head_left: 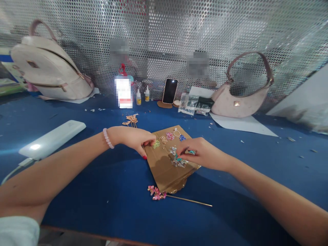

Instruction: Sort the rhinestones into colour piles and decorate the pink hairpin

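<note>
My left hand grips the left edge of a piece of brown cardboard, thumb at the edge and fingers curled on top. My right hand is pinched closed over a pile of silvery rhinestones on the cardboard. Teal bits show at its fingertips and between its fingers; what they belong to is unclear. Along the cardboard's far side sit small piles of green beads, gold beads, pink beads and blue beads. A hairpin with pink flowers lies in front of the cardboard.
Gold hairpins lie behind my left hand. Farther back stand small glue bottles, a propped phone, plastic packets, a backpack and a handbag. A white power bank with a cable lies left.
</note>
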`<state>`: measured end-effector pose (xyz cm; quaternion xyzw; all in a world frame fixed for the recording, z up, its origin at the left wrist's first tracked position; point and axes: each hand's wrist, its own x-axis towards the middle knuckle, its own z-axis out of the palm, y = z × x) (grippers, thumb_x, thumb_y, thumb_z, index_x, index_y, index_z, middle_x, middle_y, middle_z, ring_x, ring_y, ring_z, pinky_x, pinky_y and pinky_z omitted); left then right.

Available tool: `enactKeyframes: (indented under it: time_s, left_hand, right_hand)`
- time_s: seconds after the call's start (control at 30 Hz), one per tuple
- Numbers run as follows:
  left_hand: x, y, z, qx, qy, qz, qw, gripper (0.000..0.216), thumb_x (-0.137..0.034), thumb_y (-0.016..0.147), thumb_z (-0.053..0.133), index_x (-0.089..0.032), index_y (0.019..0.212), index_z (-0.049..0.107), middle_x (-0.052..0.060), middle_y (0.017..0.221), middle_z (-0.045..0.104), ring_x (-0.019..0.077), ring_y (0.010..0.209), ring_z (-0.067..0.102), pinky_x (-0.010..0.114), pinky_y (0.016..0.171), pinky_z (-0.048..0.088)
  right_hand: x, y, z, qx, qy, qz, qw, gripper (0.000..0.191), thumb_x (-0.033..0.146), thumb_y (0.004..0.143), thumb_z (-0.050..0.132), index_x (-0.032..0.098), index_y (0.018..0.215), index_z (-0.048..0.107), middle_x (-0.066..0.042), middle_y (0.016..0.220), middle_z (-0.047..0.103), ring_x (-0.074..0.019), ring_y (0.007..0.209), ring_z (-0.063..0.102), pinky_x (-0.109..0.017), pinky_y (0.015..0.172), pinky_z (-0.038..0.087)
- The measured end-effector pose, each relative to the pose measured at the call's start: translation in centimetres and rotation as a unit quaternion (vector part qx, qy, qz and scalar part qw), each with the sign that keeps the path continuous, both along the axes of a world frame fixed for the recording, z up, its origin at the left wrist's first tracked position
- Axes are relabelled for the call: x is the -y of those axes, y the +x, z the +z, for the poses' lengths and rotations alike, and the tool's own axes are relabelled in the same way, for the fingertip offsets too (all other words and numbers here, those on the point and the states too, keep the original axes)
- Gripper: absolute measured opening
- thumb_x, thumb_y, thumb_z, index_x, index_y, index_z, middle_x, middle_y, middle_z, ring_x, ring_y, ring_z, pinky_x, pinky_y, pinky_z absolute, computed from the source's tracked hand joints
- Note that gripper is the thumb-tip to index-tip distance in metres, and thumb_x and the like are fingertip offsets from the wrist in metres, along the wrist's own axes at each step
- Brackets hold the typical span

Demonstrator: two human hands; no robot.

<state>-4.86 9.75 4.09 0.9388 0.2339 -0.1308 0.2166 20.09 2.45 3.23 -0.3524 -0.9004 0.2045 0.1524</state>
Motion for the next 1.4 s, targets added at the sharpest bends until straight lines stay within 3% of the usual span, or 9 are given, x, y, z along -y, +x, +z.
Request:
enactKeyframes:
  time_s: [1.23,1.4]
  left_hand:
    - [-0.2,-0.2,-0.1,0.003,0.003,-0.009,1.000,0.028,-0.031,0.074,0.067,-0.017,0.087,0.047,-0.001,0.080,0.050,0.0126,0.068,0.047,0.021,0.059,0.037]
    - [-0.6,-0.6,0.0,0.010,-0.034,-0.007,0.999,0.025,-0.031,0.077,0.062,-0.015,0.094,0.053,0.002,0.085,0.055,0.0135,0.071,0.052,0.021,0.061,0.040]
  right_hand:
    - [-0.5,1.3,2.2,0.080,-0.064,0.012,0.995,0.017,0.028,0.085,0.052,0.018,0.083,0.065,-0.002,0.083,0.070,-0.0128,0.073,0.063,-0.025,0.066,0.045]
    - [-0.4,1.3,2.3,0.076,-0.060,0.007,0.995,0.018,0.029,0.085,0.051,0.018,0.083,0.065,-0.003,0.083,0.070,-0.0133,0.073,0.063,-0.026,0.066,0.045]
